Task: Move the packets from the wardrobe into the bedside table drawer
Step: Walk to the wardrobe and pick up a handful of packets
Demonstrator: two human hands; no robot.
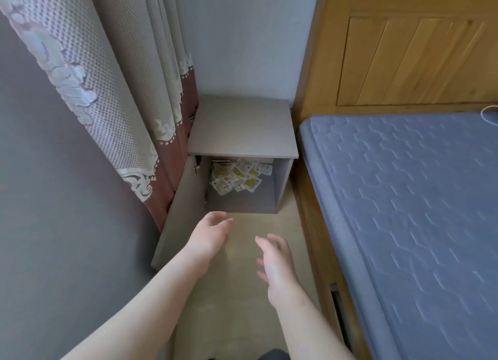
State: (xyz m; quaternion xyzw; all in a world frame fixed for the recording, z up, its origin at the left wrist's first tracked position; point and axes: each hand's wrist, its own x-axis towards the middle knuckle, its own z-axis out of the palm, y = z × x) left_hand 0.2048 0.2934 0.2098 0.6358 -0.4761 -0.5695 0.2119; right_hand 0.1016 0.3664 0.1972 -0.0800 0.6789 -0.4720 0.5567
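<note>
Both arms outstretched, left hand (211, 235), right hand (277, 265), fingers loosely spread, each grip empty; packets (237, 178) beyond

Swung-out door (179, 211) leaves cabinet opening (250, 198) reachable between curtain (113, 112) and bed (404, 198).

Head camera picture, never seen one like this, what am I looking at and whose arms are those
One picture, from a camera worn on a person's head, looking forward and down. The arms are that person's own: the left hand and right hand reach forward, both open and holding nothing. Ahead stands a grey bedside table with its door swung open; white and yellow packets lie inside. A curtain hangs on the left, a blue mattress lies on the right.
</note>
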